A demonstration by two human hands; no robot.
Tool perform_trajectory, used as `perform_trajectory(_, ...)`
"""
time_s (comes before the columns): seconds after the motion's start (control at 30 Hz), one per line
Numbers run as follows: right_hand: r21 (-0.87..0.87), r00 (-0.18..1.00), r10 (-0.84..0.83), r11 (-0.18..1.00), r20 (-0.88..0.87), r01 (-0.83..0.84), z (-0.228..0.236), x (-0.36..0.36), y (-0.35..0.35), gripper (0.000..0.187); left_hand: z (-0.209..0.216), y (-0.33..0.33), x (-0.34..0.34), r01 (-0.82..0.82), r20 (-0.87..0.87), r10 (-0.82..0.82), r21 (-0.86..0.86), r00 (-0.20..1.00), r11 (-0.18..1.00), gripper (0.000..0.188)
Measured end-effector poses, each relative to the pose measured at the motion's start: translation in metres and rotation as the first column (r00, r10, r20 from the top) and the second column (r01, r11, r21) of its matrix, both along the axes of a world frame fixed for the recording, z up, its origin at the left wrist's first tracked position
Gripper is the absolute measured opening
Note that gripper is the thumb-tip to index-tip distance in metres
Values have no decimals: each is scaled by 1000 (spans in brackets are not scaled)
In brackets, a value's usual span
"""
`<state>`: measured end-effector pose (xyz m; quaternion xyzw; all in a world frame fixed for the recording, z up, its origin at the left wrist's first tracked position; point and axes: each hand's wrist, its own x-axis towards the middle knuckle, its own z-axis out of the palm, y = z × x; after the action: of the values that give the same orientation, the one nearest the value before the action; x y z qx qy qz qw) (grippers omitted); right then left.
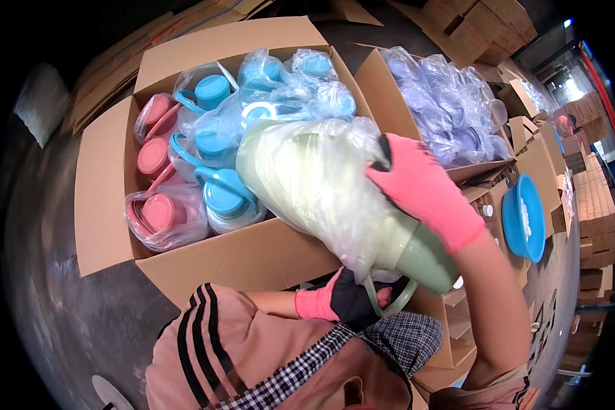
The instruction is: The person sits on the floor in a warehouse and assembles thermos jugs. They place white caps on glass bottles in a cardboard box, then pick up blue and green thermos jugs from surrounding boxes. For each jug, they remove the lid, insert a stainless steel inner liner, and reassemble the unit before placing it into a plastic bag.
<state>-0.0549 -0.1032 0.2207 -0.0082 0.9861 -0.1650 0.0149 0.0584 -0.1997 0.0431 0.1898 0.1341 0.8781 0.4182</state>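
A pale green bottle in a clear plastic bag lies tilted across the front right of an open carton, its darker green lid pointing toward me. My right hand, in a pink and black glove, is closed over the bottle's upper side through the bag. Beneath the lid end, my left hand, gloved the same way, curls at the green carry handle; part of its fingers is hidden. Bagged bottles with blue lids and pink lids stand upright in the carton.
To the right, a second carton is filled with bagged lilac bottles. A blue basin holding small white pieces stands at the far right. Flattened cardboard lies behind, and stacked boxes rise at the back right.
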Motion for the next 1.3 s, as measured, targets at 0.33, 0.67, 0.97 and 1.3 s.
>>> perform_trajectory(0.33, -612, 997, -34, 791, -76, -19, 42, -16, -11, 52, 51, -59, -53, -183, 523, 115, 80, 844, 980, 23)
perform_trajectory(0.67, -842, 902, 5, -358, 431, 404, -55, 49, 39, 29, 71, -78, -95, -718, -791, 277, -271, 546, 641, 36)
perform_trajectory(0.97, -764, 999, 50, -644, 11, 41, 11, -11, -60, 21, 87, -130, -117, -952, -721, 623, -208, 303, 224, 78)
perform_trajectory(1.3, -745, 944, 197, -580, 264, 329, -41, 24, -55, 23, 78, -115, -161, -991, -973, -208, 119, -104, -62, 17)
